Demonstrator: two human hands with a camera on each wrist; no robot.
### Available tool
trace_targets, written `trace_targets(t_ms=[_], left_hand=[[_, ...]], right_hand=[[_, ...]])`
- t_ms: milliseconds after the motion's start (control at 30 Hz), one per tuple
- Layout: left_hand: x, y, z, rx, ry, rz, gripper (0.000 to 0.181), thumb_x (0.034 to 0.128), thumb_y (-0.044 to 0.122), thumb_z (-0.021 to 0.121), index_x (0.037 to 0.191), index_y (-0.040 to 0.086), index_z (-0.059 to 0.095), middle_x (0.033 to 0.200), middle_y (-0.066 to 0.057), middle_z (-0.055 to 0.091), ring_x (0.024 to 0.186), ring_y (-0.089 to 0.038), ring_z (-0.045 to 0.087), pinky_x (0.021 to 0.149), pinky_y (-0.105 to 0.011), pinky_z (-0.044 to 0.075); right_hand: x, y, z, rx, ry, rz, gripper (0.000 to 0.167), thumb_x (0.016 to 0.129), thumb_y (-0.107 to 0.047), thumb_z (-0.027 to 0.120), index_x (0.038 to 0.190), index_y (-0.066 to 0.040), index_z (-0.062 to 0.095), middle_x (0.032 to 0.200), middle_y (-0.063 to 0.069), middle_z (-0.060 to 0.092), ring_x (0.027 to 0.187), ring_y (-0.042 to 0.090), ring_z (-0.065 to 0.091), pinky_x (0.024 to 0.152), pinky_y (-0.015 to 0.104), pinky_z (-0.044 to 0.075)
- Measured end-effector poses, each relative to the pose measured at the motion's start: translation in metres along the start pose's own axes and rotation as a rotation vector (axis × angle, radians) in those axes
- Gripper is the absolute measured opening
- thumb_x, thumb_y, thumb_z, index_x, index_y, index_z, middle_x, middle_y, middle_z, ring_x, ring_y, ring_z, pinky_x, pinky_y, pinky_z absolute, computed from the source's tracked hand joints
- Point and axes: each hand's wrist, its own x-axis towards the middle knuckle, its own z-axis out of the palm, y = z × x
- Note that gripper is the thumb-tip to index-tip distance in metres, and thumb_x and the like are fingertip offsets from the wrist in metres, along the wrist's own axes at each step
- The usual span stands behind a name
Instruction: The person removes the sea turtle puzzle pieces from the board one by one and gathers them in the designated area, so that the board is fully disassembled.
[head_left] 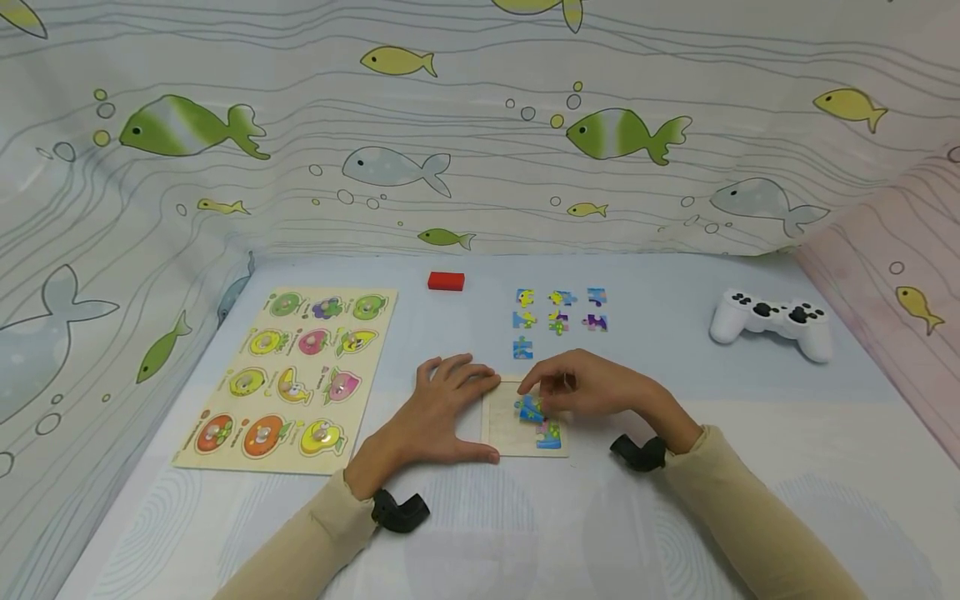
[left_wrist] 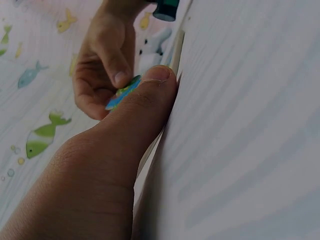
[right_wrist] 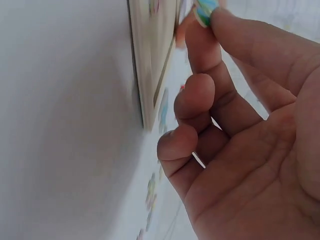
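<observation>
A small wooden puzzle tray (head_left: 504, 439) lies on the table, with a jigsaw piece (head_left: 549, 434) in its lower right corner. Above the tray my right hand (head_left: 600, 383) pinches a blue and green jigsaw piece (head_left: 530, 408) between thumb and index finger; the right wrist view shows this pinched piece (right_wrist: 204, 11) at the fingertips, the other fingers curled. My left hand (head_left: 446, 412) rests with spread fingers at the tray's left edge, its thumb (left_wrist: 145, 100) along the near side.
Several loose jigsaw pieces (head_left: 557, 321) lie in rows beyond the tray. A red block (head_left: 446, 282) sits at the back. On the left is a wooden fruit puzzle board (head_left: 288, 462); on the right, a white game controller (head_left: 772, 321). Printed fabric walls surround the table.
</observation>
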Motion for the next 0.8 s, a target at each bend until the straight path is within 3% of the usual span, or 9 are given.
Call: trace_targets(t_ms=[600,800], left_hand=[[-0.003,-0.002,0.003,-0.001,-0.005,0.0,0.1,0.0704,0.079,0.071,0.151,0.024,0.05,0.152,0.003,0.05,0.149,-0.031,0.032,0.115,-0.062,0.019],[-0.003,-0.002,0.003,-0.003,-0.011,-0.003,0.1,0.0705,0.078,0.071,0.152,0.025,0.049,0.153,0.004,0.049,0.15,-0.03,0.031,0.116,-0.061,0.018]], right_hand=[[-0.014,0.039,-0.022,-0.125,0.303,0.198,0.028,0.094,-0.002,0.064,0.119,-0.012,0.073,0.088,0.003,0.064,0.078,0.017,0.052,0.069,0.025,0.044],[-0.014,0.042,-0.021,-0.111,0.353,0.317,0.026,0.094,-0.009,0.067,0.119,-0.012,0.073,0.092,0.006,0.066,0.082,0.019,0.051,0.07,0.03,0.042]])
